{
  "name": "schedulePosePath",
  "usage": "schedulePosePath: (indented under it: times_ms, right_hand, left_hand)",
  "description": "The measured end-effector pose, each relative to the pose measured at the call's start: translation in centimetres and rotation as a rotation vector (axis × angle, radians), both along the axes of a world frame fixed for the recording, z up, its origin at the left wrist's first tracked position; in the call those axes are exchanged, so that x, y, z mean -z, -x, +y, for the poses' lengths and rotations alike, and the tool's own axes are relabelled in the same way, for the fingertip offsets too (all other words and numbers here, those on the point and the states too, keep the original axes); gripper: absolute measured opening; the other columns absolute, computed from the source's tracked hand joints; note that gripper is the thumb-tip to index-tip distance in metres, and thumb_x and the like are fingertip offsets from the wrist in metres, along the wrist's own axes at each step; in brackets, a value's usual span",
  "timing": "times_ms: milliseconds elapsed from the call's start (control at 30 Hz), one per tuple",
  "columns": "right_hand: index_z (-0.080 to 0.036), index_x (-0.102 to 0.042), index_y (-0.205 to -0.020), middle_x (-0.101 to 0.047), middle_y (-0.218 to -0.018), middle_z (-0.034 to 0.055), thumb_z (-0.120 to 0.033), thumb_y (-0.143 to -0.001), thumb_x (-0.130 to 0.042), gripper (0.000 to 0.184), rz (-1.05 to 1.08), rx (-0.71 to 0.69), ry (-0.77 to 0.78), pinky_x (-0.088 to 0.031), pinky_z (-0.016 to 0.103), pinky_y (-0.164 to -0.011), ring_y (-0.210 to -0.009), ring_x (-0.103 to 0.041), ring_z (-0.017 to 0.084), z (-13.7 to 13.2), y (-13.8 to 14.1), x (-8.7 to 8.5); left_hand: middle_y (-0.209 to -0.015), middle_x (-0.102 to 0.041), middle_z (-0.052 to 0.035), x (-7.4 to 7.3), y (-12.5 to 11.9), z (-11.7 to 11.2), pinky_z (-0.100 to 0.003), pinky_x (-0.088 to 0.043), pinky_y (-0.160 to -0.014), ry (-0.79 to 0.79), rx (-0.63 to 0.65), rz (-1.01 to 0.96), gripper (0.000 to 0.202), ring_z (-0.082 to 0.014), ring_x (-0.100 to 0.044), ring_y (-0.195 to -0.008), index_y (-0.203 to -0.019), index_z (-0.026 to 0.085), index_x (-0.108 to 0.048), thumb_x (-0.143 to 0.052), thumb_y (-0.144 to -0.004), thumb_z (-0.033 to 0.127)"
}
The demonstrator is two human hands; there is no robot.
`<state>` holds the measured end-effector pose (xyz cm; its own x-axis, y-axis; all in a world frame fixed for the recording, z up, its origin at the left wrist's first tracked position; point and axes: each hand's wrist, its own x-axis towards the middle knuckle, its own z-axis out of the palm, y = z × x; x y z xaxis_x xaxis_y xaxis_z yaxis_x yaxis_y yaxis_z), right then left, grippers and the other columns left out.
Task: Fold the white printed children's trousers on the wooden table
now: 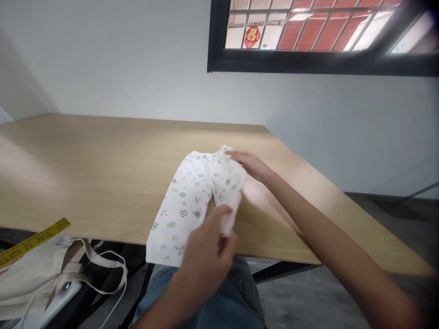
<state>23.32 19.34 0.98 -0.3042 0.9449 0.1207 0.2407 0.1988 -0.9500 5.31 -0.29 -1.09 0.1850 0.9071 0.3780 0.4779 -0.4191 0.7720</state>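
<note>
A pair of small white trousers (183, 201) with green and pink animal prints lies on the table, its waist pointing away from me. One leg hem hangs over the near edge. My left hand (207, 251), blurred by motion, is closed at the lower end of the right trouser leg, with cloth between its fingers. My right hand (252, 165) reaches in from the right. Its fingers are stretched out over the right end of the waistband, and its thumb is hidden. The right leg looks bunched and partly raised off the wood.
The wooden table (113, 183) runs to a pale wall (120, 59) with a dark-framed window (274, 61). At lower left are a canvas bag (41, 265), a yellow strip (37, 240), a white cable and a white device (63, 301). My legs (206, 304) are below the edge.
</note>
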Motion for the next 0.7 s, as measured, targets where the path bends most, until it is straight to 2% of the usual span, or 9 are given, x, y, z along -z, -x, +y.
schedulePosePath:
  times_ms: [100,200,300,367,433,533,633,700]
  right_hand:
    - [-0.019,-0.059,-0.111,-0.057,-0.109,0.0078,-0.039,-0.082,-0.050,0.036,-0.085,-0.089,-0.049,-0.046,0.028,-0.074,-0.093,-0.053,0.020,0.1,2.3,-1.7]
    - [-0.019,-0.055,-0.119,-0.048,-0.126,0.0069,-0.036,-0.086,-0.046,0.039,-0.207,-0.140,-0.085,-0.046,0.030,-0.081,-0.106,-0.048,0.023,0.5,5.8,-2.7]
    - [-0.017,-0.048,-0.127,-0.043,-0.133,0.0053,-0.028,-0.085,-0.043,0.044,-0.372,-0.205,-0.069,-0.046,0.033,-0.085,-0.111,-0.047,0.026,1.2,9.3,-1.8]
    - [-0.015,-0.045,-0.130,-0.043,-0.132,0.0054,-0.022,-0.083,-0.041,0.048,-0.467,-0.262,-0.049,-0.044,0.036,-0.090,-0.112,-0.047,0.027,1.7,11.0,-0.4]
    - [-0.016,-0.043,-0.132,-0.041,-0.134,0.0039,-0.019,-0.082,-0.039,0.050,-0.522,-0.317,-0.113,-0.038,0.037,-0.098,-0.119,-0.042,0.026,2.2,11.9,1.2]
    - [-0.019,-0.037,-0.136,-0.032,-0.139,0.0001,-0.021,-0.084,-0.033,0.052,-0.578,-0.377,-0.260,-0.026,0.036,-0.107,-0.128,-0.030,0.021,2.5,11.8,2.9]
    - [-0.018,-0.029,-0.140,-0.030,-0.140,0.0004,-0.023,-0.085,-0.032,0.055,-0.610,-0.368,-0.258,-0.025,0.036,-0.108,-0.129,-0.028,0.020,2.7,10.4,3.3]
    - [-0.017,-0.030,-0.140,-0.031,-0.140,0.0011,-0.020,-0.084,-0.033,0.056,-0.625,-0.339,-0.233,-0.026,0.036,-0.107,-0.128,-0.030,0.021,2.7,9.1,3.2]
  left_hand:
    - [-0.052,-0.044,0.0080,-0.4,4.1,-1.0,-0.016,-0.032,-0.039,0.108,-0.291,-0.002,0.028,-0.0080,-0.039,-0.037,-0.113,0.022,-0.045,-0.040,-0.086,0.028]
    - [-0.046,-0.041,0.0086,0.1,7.2,-1.7,-0.018,-0.035,-0.043,0.179,-0.462,0.117,0.032,-0.0103,-0.043,-0.039,-0.116,0.025,-0.049,-0.040,-0.086,0.032]
    - [-0.054,-0.052,0.0055,0.9,8.8,-2.0,-0.019,-0.038,-0.050,0.257,-0.490,0.248,0.034,-0.0125,-0.052,-0.050,-0.117,0.028,-0.052,-0.037,-0.087,0.028]
    - [-0.068,-0.060,0.0017,1.5,9.4,-2.1,-0.022,-0.042,-0.057,0.296,-0.474,0.323,0.036,-0.0149,-0.058,-0.063,-0.118,0.028,-0.053,-0.033,-0.088,0.025]
    - [-0.084,-0.063,-0.0020,2.0,9.9,-2.1,-0.027,-0.044,-0.066,0.334,-0.464,0.392,0.037,-0.0182,-0.059,-0.076,-0.117,0.028,-0.055,-0.031,-0.089,0.024]
    - [-0.089,-0.058,-0.0068,2.7,10.2,-1.8,-0.036,-0.044,-0.073,0.276,-0.473,0.526,0.038,-0.0228,-0.055,-0.082,-0.114,0.029,-0.059,-0.032,-0.089,0.022]
    - [-0.094,-0.050,-0.0113,3.0,9.5,-1.6,-0.043,-0.042,-0.070,0.082,-0.539,0.688,0.033,-0.0278,-0.049,-0.083,-0.105,0.032,-0.065,-0.039,-0.086,0.022]
    - [-0.103,-0.045,-0.0132,3.0,8.2,-1.8,-0.046,-0.040,-0.069,-0.009,-0.556,0.724,0.031,-0.0307,-0.046,-0.087,-0.099,0.033,-0.067,-0.042,-0.085,0.020]
